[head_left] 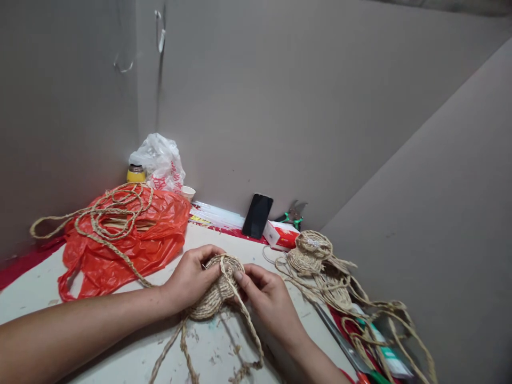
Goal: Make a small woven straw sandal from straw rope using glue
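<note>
Between my two hands is a small coiled piece of braided straw cord (212, 298), tilted up over the white tabletop. My left hand (197, 274) grips its left edge, thumb in front and fingers behind. On the other side my right hand (264, 290) pinches the right edge with thumb and fingertips. A loose braid (248, 320) crosses the front of the coil and hangs down to the table. Two more cord ends (184, 344) trail from its lower left. The fingers behind the piece are partly hidden.
A red plastic bag (168, 224) with looped braid (114, 234) lies left. Behind stand a yellow-banded jar (136, 174), white plastic bag (160, 154), paper cup (188, 192), phone (258, 216) and green-handled pruners (294, 215). At right are a woven straw piece (310, 253) and scissors (344, 341).
</note>
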A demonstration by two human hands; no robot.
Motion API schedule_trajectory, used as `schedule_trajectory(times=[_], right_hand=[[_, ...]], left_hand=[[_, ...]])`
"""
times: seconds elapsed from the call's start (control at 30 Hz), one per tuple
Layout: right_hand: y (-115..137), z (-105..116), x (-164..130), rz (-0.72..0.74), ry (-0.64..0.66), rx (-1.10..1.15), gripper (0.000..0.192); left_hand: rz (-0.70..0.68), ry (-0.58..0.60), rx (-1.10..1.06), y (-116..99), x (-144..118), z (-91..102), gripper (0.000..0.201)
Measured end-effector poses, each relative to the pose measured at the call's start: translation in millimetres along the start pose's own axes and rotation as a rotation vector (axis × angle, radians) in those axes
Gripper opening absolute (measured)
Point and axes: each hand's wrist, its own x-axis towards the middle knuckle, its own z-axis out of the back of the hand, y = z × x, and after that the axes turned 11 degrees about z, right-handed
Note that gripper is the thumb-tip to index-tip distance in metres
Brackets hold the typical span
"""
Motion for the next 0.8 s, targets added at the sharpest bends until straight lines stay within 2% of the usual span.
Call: schedule_trajectory(times=[0.2, 0.4, 0.47, 0.57, 0.67, 0.8], right_hand=[[-1.0, -3.9, -3.4, 0.003, -0.01, 0.007, 0.029], [-6.1, -0.2, -0.8, 0.029, -0.025, 0.008, 0.028], [-5.3, 4.1, 2.2, 0.021, -0.016, -0.01, 0.029], [1.3, 11.9, 4.4, 0.064, -0.067, -0.113, 0.031], [12.8, 15.8, -0.6, 0.191, -0.16, -0.321, 0.03], [20.9, 9.9, -12.3, 0.319, -0.085, -0.613, 0.023]], left_hand=[[0.074, -0.01, -0.05, 0.4, -0.6, -1.5, 0.01], [0.132, 0.13, -0.111, 4.0, 3.5, 1.8, 0.029], [0.154, 0.16, -0.099, 6.3, 5.1, 4.0, 0.027], [0.072, 0.081, 0.038, 6.6, 3.6, 5.8, 0.015], [-0.051, -0.036, 0.245, 3.7, -1.7, 4.6, 0.009], [-0.134, -0.049, 0.376, 2.1, -8.9, 0.5, 0.014]])
